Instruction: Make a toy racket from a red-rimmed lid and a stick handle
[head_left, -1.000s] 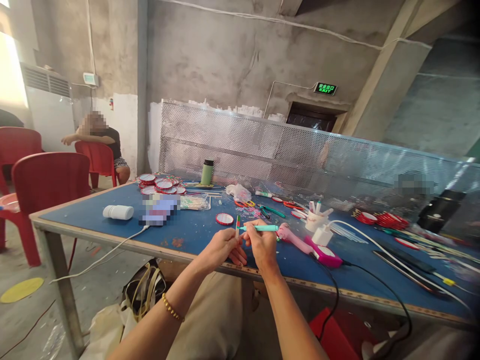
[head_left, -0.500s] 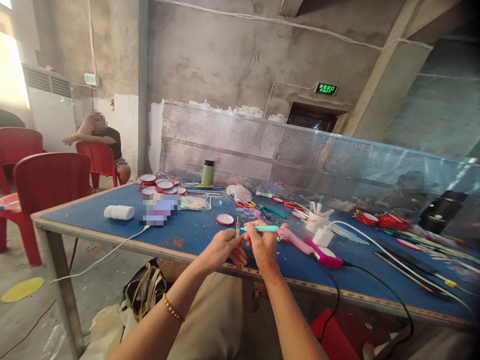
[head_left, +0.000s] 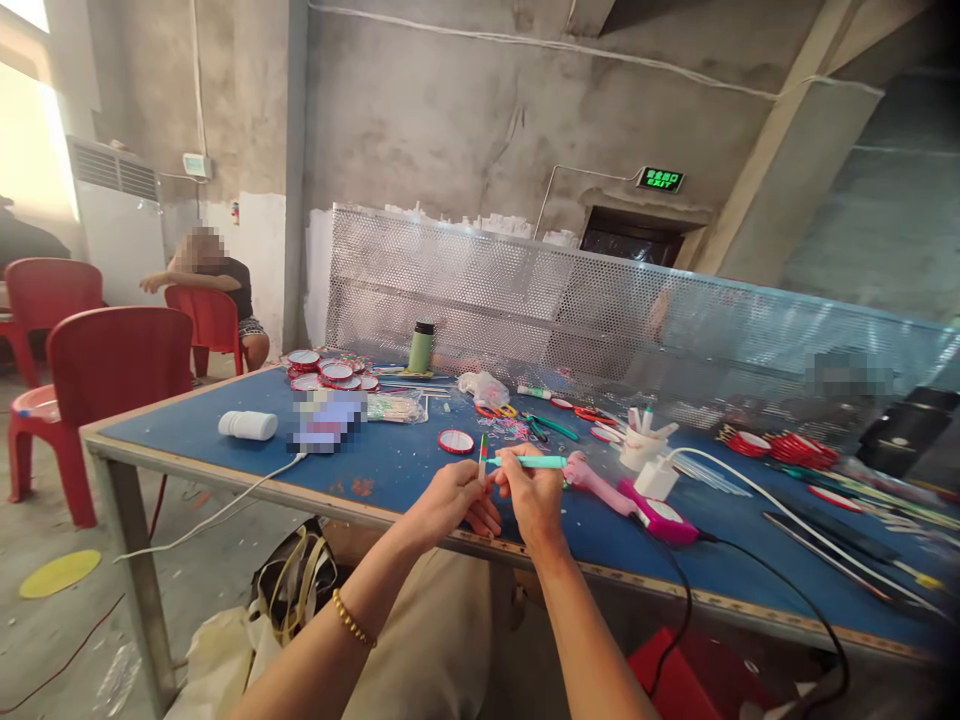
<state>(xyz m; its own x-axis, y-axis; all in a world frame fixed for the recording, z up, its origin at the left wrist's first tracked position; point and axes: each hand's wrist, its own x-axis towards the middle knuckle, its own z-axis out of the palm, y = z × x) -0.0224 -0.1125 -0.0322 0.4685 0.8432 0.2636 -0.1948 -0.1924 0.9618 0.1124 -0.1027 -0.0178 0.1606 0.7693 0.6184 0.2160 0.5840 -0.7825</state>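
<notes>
My left hand (head_left: 454,497), near the front edge of the blue table, pinches a thin flat stick (head_left: 484,450) held upright. Green and red bands colour the stick's upper end. My right hand (head_left: 534,500) is closed round a turquoise marker pen (head_left: 543,462), which lies nearly level. Its tip points left, at or very close to the stick; I cannot tell whether they touch. Just beyond my hands lies a small round disc (head_left: 455,441) with a white face and red rim. To the right of the pen is a pink handheld tool (head_left: 596,483).
Green-handled pliers (head_left: 555,428) and scissors lie behind my hands. On the left are a white bottle (head_left: 247,425) and stacked red-rimmed discs (head_left: 339,372). A white cup of pens (head_left: 641,448), a charger (head_left: 655,478) and cables occupy the right. A person (head_left: 214,285) sits far left.
The whole view has shifted slightly, so things appear a little further right. Both hands keep their hold on the stick and marker pen, with barely any change in pose.
</notes>
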